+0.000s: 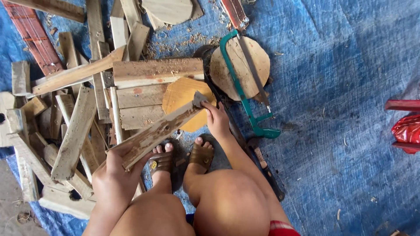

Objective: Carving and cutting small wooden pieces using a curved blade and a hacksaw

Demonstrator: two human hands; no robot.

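Though fingertips hidden, left hand (pixel 114 175) and right hand (pixel 216 119), each grip wrapped around plank (pixel 159 131).

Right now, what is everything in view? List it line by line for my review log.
wooden slat: one, weathered grey-brown, held at both ends above the feet
scrap wood pile: many pieces, pale and grey, left side on the tarp
yellow wooden panel: one, many-sided, under the slat's far end
round wooden disc: one, pale brown, upper centre
hacksaw: one, green frame, lying across the disc
tarp: one, blue, covering the ground
red bag: one, right edge
wood shavings: scattered, top centre
sandals: two, brown, on the person's feet
left hand: grips the slat's near end
right hand: holds the slat's far end
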